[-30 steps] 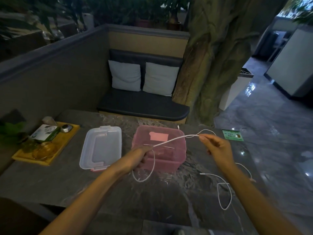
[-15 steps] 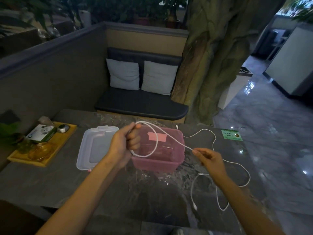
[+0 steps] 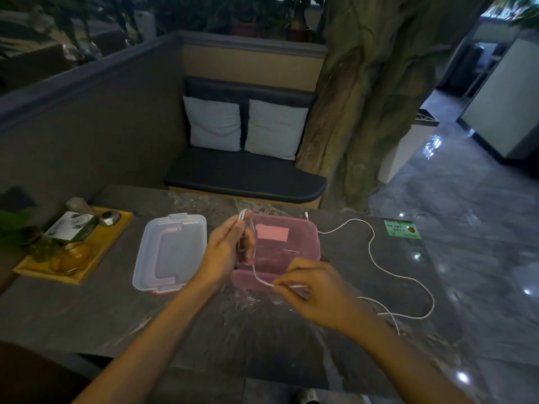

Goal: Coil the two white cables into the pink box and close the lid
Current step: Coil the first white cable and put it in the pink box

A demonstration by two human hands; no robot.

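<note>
While green card (image 3: 402, 228) text stayed unreadable, left hand (image 3: 230, 246) clamped coiled white cable (image 3: 372, 252) over pink box (image 3: 287, 243); right hand (image 3: 318, 290) pinched it nearer than before. Lid (image 3: 170, 252) left of box.

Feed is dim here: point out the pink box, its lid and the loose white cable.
pink box (image 3: 313, 243): head view, right wall near the rim.
lid (image 3: 170, 247): head view, middle of the clear panel.
loose white cable (image 3: 371, 246): head view, bend lying on the table right of the box.
</note>
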